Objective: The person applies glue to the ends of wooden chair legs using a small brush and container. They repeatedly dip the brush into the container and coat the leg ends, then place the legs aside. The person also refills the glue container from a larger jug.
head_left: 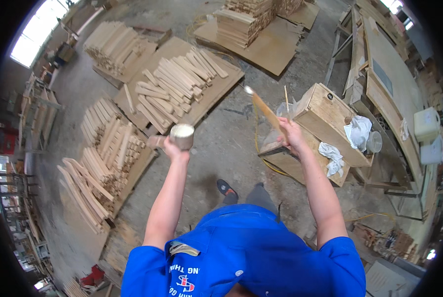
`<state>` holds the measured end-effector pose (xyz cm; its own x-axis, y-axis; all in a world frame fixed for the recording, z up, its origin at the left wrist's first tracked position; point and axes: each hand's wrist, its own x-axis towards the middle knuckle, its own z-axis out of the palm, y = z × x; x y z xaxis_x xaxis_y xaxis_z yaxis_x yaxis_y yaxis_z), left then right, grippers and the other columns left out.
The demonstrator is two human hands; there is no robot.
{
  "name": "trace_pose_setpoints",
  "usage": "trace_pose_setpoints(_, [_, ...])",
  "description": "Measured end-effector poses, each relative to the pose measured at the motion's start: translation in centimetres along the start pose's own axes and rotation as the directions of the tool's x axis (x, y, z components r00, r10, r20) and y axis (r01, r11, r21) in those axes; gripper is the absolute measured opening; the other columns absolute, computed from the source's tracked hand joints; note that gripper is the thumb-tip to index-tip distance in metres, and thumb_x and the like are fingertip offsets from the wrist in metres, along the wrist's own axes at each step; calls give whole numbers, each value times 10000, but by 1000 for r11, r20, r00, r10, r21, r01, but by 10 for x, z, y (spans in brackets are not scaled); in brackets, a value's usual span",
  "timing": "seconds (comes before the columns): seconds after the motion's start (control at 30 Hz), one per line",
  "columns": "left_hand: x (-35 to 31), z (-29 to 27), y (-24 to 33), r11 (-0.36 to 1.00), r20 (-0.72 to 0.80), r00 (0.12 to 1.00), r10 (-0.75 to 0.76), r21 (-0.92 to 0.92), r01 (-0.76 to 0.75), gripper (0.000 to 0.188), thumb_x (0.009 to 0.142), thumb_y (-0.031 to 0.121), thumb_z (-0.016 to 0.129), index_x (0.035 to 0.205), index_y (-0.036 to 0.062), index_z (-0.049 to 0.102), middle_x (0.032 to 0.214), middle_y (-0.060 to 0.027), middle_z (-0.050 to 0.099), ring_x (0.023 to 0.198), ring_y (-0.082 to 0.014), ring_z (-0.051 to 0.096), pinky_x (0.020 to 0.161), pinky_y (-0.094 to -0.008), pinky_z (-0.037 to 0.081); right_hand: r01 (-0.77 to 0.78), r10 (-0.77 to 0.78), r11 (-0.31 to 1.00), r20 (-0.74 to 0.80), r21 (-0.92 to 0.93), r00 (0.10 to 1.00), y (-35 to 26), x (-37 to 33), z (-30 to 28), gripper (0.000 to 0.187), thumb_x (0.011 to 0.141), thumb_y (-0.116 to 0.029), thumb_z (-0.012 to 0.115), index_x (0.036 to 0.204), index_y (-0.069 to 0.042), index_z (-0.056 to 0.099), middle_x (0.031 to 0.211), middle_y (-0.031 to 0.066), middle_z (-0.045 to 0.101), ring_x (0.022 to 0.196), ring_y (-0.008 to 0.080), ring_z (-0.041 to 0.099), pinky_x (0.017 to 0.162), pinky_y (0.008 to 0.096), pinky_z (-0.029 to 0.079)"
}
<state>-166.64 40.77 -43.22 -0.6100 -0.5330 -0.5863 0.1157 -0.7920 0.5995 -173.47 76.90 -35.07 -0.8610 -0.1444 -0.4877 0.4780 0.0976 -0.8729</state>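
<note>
My left hand (176, 151) is closed around a round, cup-like container (182, 140) with a pale cream top; whether that is a lid or its contents I cannot tell. In front of me, my right hand (292, 136) grips a flat wooden strip (266, 110) by its lower end. The strip slants up to the left and has a whitish tip. Left of the container, several light wooden slats (174, 81) lie on a brown board (220, 85). By my right hand stands a wooden box (325, 106), with a thin upright stick (286, 94) near its left corner.
White rags (358, 132) and a clear plastic cup (374, 142) lie on the box's right side. Another rag (332, 158) sits lower. Curved wooden pieces (85, 190) are piled at left. Stacked timber (243, 24) stands farther back. A long bench (387, 94) and a plastic jug (426, 123) are at right.
</note>
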Motion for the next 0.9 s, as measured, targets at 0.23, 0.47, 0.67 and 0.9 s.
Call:
trace_pose_setpoints(0.23, [-30, -150, -1, 994, -491, 867, -84, 21, 109, 429, 860, 344, 402, 1195, 94, 495, 1209, -78, 531, 1101, -276, 533, 918, -450, 439, -1, -298, 371, -120, -929, 947, 70, 88, -77, 322, 842, -182, 463, 1109, -73, 606, 1100, 198, 557, 889, 347, 613, 766, 456, 491])
trace_pose_setpoints(0.47, [-48, -187, -8, 999, -583, 811, -37, 8, 52, 387, 889, 344, 432, 1181, 105, 515, 1208, -39, 538, 1104, -221, 528, 912, -405, 430, -183, 12, -64, -184, -981, 983, 75, 152, -64, 240, 858, -169, 469, 1007, -53, 615, 1121, 153, 552, 942, 347, 600, 810, 452, 491])
trace_pose_setpoints(0.67, [-45, -151, -37, 987, -586, 807, -75, 71, 143, 374, 899, 346, 458, 1181, 107, 513, 1200, -28, 541, 1119, -197, 512, 937, -378, 401, -67, 22, -247, -75, -967, 997, 136, 201, -69, 236, 837, -163, 476, 922, -47, 663, 1180, 148, 515, 970, 348, 584, 810, 428, 499])
trace_pose_setpoints(0.9, [-37, -118, -74, 950, -558, 824, -94, 197, 242, 392, 896, 301, 456, 1224, 88, 480, 1202, -39, 532, 1111, -183, 516, 936, -348, 404, 237, 303, -429, 109, -872, 947, 167, 219, -88, 236, 835, -155, 494, 926, -100, 704, 1169, 81, 537, 986, 273, 595, 803, 383, 492])
